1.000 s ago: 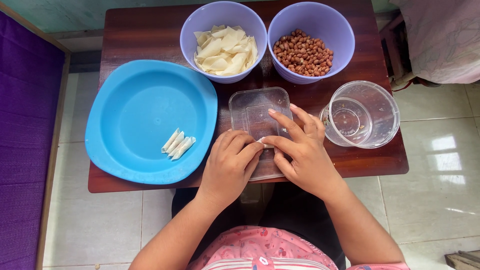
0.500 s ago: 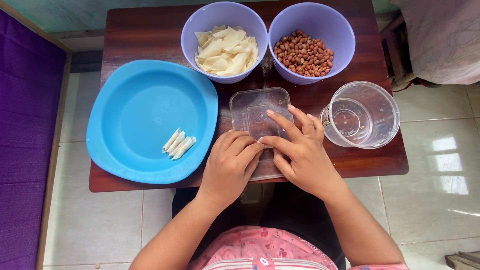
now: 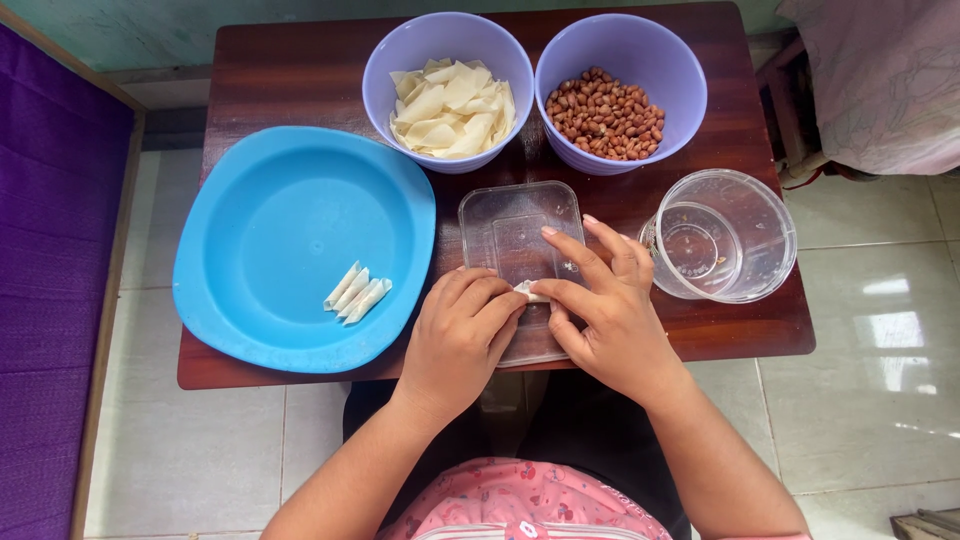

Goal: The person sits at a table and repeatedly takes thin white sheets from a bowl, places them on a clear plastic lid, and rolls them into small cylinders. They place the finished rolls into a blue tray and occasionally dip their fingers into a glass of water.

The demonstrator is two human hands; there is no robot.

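A small pale wrapper piece (image 3: 528, 291) sits pinched between both hands, right over the clear rectangular lid (image 3: 520, 240) that lies flat on the dark wooden tabletop (image 3: 300, 75). The left hand (image 3: 460, 340) curls its fingers down onto the piece from the left, its grip closed around that end. The right hand (image 3: 610, 310) presses thumb and forefinger on the other end, so its grip is closed on the piece too, while its remaining fingers spread out over the lid.

Just left of the hands lies a wide blue plate (image 3: 280, 200), and on its near right part three rolled wrappers (image 3: 357, 291) rest side by side, touching one another. Beyond the lid stand two lilac bowls: the left bowl (image 3: 385, 60) is heaped with flat pale wrapper sheets (image 3: 450, 105), the right bowl (image 3: 680, 70) holds brown peanuts (image 3: 605, 115). To the right of the right hand, near the tabletop's edge, stands a clear round plastic container (image 3: 760, 240). Pale tiled floor (image 3: 870, 400) surrounds the tabletop, with a purple cloth (image 3: 50, 250) along the left.
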